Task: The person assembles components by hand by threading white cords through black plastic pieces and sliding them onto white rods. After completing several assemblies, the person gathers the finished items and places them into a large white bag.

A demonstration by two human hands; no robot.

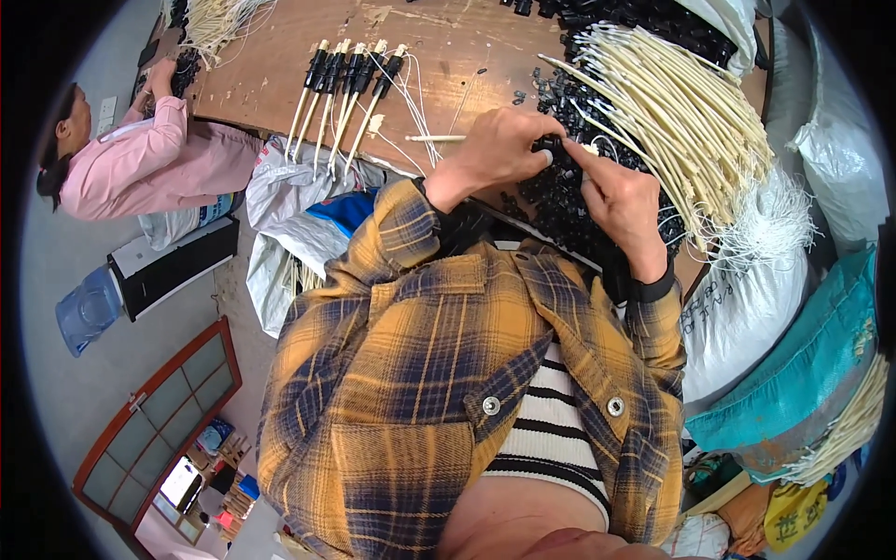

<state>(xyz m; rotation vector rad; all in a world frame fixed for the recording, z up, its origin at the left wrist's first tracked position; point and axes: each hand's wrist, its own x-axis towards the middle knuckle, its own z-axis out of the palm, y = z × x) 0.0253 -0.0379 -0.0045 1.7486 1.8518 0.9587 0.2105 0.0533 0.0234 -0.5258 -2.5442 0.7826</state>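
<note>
My left hand is closed around a thin cream stick, whose end sticks out to its left. A small black plastic piece shows at the left fingertips. From the other side my right hand reaches in, fingers bent and closed at the same black piece; the exact grip is partly hidden. Beneath both hands spreads a heap of loose black plastic pieces. To the left, several cream sticks with black pieces fitted near their far ends lie in a row, with thin white strings beside them.
A big bundle of cream sticks lies at right on the brown table, with white strings hanging beside it. White sacks and a teal sack stand at right. A person in pink sits at far left.
</note>
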